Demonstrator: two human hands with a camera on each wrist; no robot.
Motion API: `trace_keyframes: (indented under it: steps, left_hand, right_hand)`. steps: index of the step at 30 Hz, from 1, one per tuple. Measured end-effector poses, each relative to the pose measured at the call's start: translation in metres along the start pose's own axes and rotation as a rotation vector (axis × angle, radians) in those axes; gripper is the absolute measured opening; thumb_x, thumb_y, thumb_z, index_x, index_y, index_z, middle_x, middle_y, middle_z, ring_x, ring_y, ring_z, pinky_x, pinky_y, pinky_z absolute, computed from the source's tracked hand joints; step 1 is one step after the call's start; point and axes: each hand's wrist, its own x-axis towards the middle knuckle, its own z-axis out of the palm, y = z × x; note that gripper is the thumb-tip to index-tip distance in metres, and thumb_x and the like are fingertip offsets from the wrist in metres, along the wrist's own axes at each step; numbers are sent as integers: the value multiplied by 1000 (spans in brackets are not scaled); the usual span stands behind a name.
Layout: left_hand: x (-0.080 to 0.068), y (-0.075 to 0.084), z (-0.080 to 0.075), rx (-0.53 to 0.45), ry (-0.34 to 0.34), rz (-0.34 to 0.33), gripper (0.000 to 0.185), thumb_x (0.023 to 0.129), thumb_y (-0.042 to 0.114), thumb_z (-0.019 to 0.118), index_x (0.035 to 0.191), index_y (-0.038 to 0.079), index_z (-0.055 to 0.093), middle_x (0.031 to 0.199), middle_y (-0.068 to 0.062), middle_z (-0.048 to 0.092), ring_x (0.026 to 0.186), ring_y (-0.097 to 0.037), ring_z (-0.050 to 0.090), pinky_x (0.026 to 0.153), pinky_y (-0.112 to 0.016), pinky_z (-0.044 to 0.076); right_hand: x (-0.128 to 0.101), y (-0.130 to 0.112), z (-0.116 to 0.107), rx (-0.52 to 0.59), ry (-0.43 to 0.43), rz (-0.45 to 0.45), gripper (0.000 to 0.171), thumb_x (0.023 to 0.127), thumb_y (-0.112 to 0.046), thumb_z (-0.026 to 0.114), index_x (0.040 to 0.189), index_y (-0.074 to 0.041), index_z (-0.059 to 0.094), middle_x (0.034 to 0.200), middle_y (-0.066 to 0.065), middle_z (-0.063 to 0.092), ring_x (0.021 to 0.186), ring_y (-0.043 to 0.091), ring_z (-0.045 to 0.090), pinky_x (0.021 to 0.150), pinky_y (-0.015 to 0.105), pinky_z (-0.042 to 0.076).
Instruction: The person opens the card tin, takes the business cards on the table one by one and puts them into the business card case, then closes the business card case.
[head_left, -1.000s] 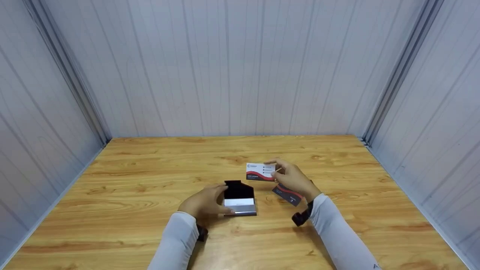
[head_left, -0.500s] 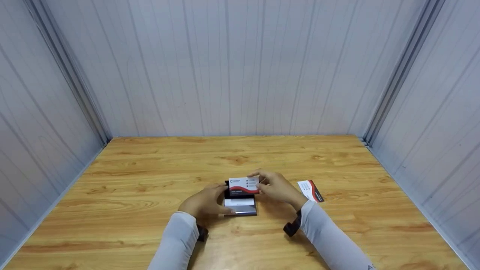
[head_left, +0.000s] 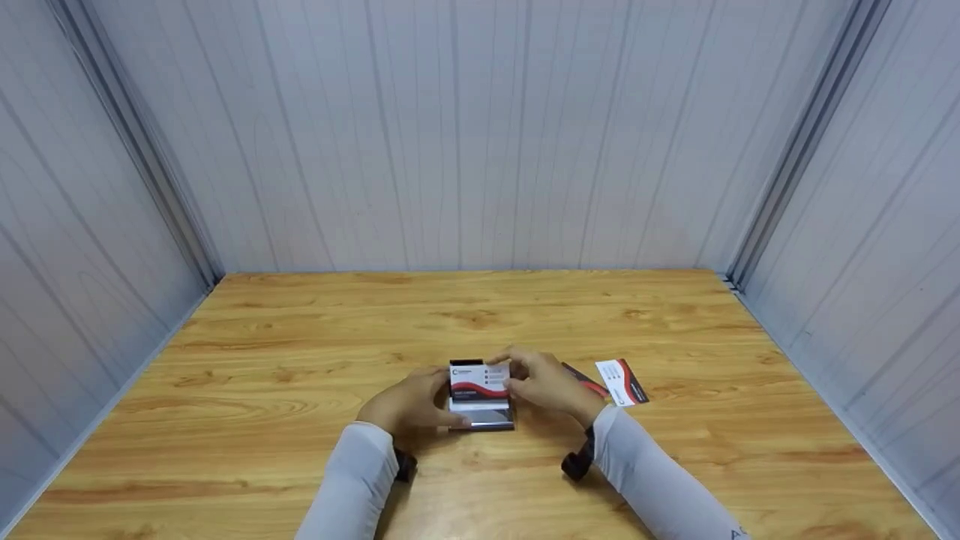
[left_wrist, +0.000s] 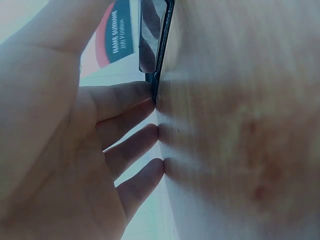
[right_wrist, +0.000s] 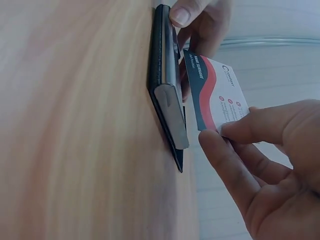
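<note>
1. The right hand (head_left: pixel 544 384) pinches a white, red and dark business card (head_left: pixel 480 382) by its right edge between thumb and fingertips (right_wrist: pixel 226 131), which leaves the card's free edge clear to enter the case.

2. The left hand (head_left: pixel 409 403) steadies an open card case (head_left: pixel 481 411) from its left side: the thumb presses near the case's top edge in the right wrist view, while the other fingers (left_wrist: pixel 131 145) rest with their tips on the table (head_left: pixel 300 360). This bracing keeps the light case from sliding under the card.

3. The card stands tilted over the case, its lower edge at the pocket behind the silver front plate (right_wrist: pixel 172 114). Whether it has already entered the pocket is hard to tell, since the hands hide part of the mouth.

4. The case lies flat near the front middle of the table, its black lid folded back away from the person, so the opening faces the incoming card.

5. Just right of the right hand, two more cards (head_left: pixel 621 381) lie on the wood, overlapping, within easy reach.

6. Grey panelled walls (head_left: pixel 480 135) enclose the table on three sides.
</note>
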Motion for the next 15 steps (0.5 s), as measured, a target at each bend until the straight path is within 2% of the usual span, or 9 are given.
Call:
trace_keyframes:
  steps: [6, 15]
  left_hand:
    - [1, 0, 1, -11, -5, 8, 83, 82, 44, 84, 149, 12, 47, 147, -8, 48, 137, -27, 41, 115, -47, 31]
    - [-2, 2, 0, 20, -12, -102, 101, 79, 54, 82, 155, 4, 37, 158, -12, 36, 145, -32, 30, 116, -50, 28]
  right_hand:
    - [0, 2, 3, -21, -17, 3, 37, 94, 2, 64, 129, -11, 65, 84, -1, 58, 72, 11, 58, 61, 25, 49]
    - [0, 0, 3, -68, -52, 21, 33, 94, -1, 65, 124, -15, 67, 99, 3, 63, 90, 17, 62, 79, 38, 53]
